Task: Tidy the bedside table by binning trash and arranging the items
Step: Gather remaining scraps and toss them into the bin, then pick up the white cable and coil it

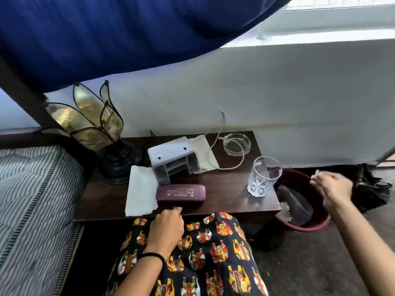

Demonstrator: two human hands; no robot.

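Note:
The dark wooden bedside table (224, 195) carries a maroon spectacle case (180, 193), a white tissue (141, 191), a grey plastic organiser (171, 159), a beige cloth (204, 154), a clear ashtray (236, 144) with a cable (215, 129) looped over it, and a clear drinking glass (263, 176). My left hand (165, 227) rests at the table's front edge, fingers curled, just below the case. Blurred, my right hand (332, 189) hovers over the maroon bin (303, 199) to the table's right, pinching a small whitish scrap (317, 172). Crumpled paper lies in the bin.
A petal-shaped lamp (96, 122) on a black base stands at the table's back left. A striped mattress (32, 199) lies to the left. Blue fabric (128, 35) hangs overhead. A black bag (372, 189) sits on the floor beyond the bin. My patterned lap (203, 253) is below the table.

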